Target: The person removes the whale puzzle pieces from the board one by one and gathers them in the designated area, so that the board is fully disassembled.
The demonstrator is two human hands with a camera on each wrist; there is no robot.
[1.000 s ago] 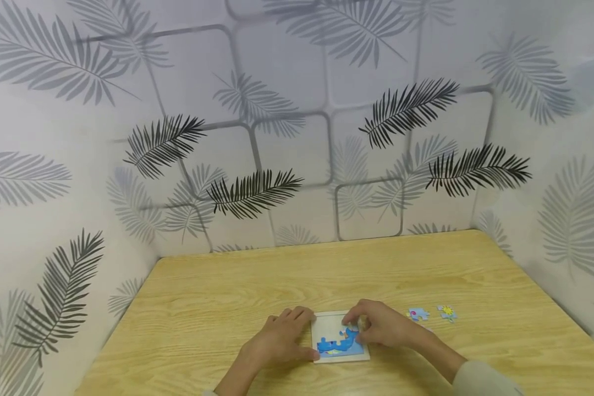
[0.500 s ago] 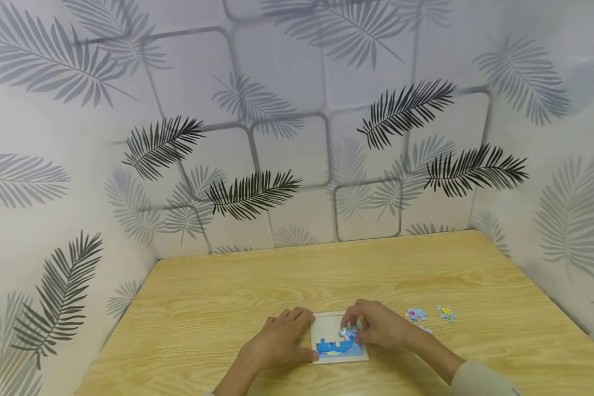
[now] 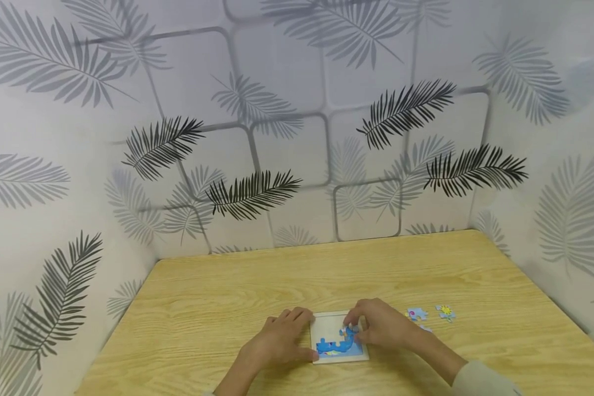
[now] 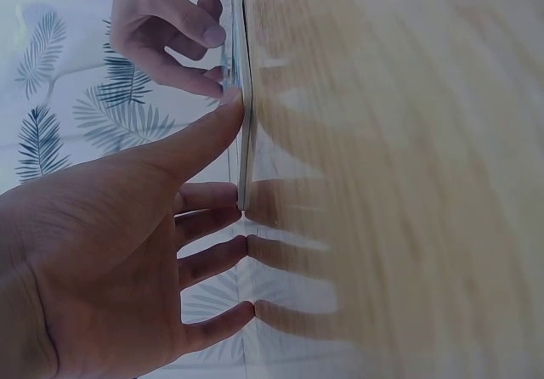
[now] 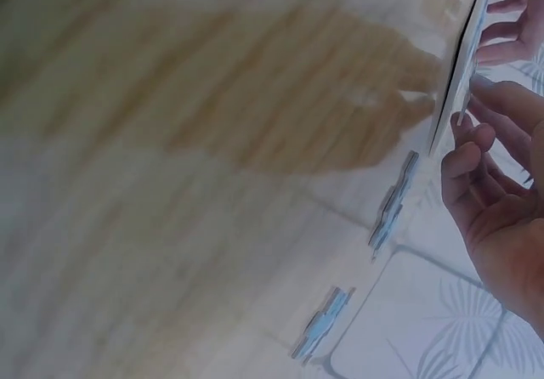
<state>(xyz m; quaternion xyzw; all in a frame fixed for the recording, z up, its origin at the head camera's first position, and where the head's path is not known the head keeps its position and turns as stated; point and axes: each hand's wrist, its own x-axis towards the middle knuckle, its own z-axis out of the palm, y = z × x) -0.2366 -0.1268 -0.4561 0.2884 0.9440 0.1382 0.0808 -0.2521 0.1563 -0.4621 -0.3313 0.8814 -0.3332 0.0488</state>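
A white puzzle tray (image 3: 340,361) lies near the front of the table, with joined blue pieces (image 3: 333,347) along its lower part. My left hand (image 3: 279,336) spans the tray's left side, the thumb at the near corner and the fingertips at the far one. In the left wrist view the fingers of the left hand (image 4: 127,234) are spread and fairly straight, tips on the table. My right hand (image 3: 383,325) pinches a puzzle piece (image 3: 350,332) between thumb and index finger over the tray's right part. The fingers partly hide this piece.
Right of the tray lie loose puzzle pieces: one with a pink swirl (image 3: 417,314), one with a yellow flower (image 3: 446,312) and one partly hidden by the right wrist (image 3: 425,328). A leaf-patterned wall (image 3: 297,165) rises behind the wooden table (image 3: 218,291).
The right hand and its pinched puzzle piece have shifted slightly, staying over the tray's right part. The left hand keeps its place at the tray's left side.
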